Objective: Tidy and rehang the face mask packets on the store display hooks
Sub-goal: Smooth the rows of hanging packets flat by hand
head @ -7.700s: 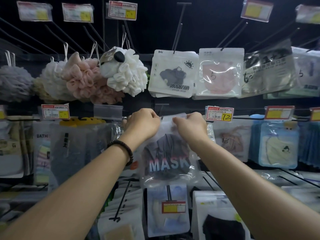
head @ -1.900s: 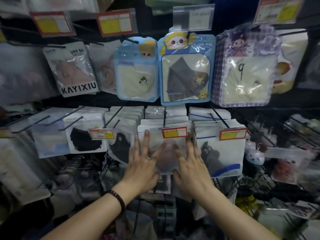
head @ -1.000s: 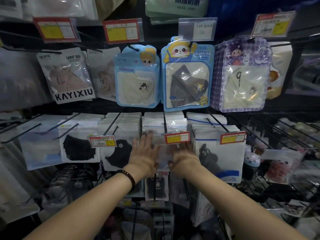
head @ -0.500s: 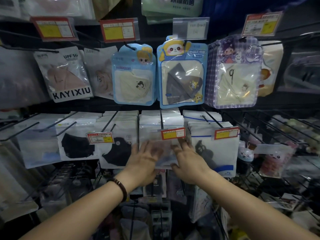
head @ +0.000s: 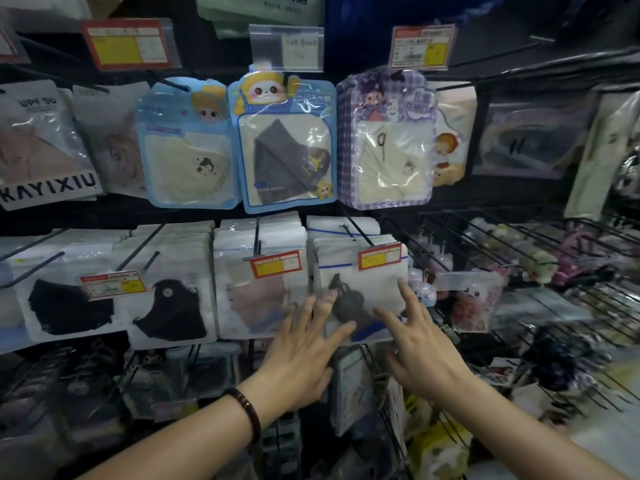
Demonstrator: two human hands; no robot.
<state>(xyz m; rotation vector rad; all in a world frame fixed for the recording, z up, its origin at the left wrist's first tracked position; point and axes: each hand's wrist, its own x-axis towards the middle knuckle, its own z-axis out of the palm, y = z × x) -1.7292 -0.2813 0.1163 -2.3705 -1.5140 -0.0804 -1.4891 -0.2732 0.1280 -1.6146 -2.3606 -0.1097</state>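
Hands slid right: left hand [head: 298, 355] and right hand [head: 422, 341], grips open-fingered, flank the dark-mask packet [head: 363, 285] just above them.

Purple-and-white gingham covers the checked packet [head: 384, 188], cream mask inside. Next to it, the blue packet [head: 287, 199] shows a dark grey mask. Below, the white packet [head: 180, 265] carries a black mask, the price tag [head: 275, 266] is red and yellow, and the bracelet [head: 247, 410] is dark brown.

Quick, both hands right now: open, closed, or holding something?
Left hand: open, fingers spread on the dark-mask packet stack, gripping nothing.
Right hand: open, fingers spread at that stack's right edge.
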